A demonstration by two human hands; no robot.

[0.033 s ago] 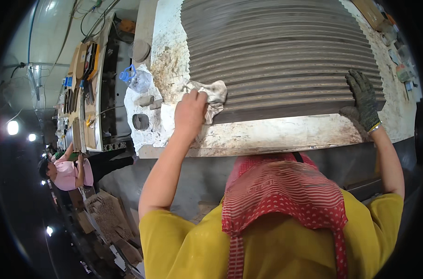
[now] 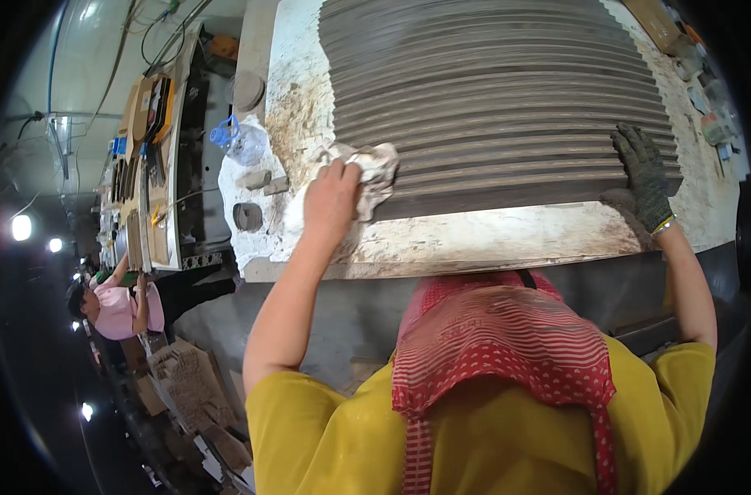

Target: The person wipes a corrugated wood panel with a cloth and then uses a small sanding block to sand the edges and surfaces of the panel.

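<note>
Many long grey-brown grooved strips lie side by side on the work table, making a ridged sheet with jagged ends. My bare left hand is closed on a crumpled, stained white cloth, pressed at the left end of the nearest strips. On their right end lies my right hand, in a dark work glove, fingers stretched out and flat. A dark brown rounded piece shows by its thumb side; I cannot tell exactly what it is.
The white, brown-stained table top borders the strips. To the left are a clear plastic bottle with a blue cap, small grey blocks and a round grey piece. Small items line the right edge. A person in pink works at another bench.
My left hand and the cloth have shifted slightly left. My right hand stays in place on the strips.
</note>
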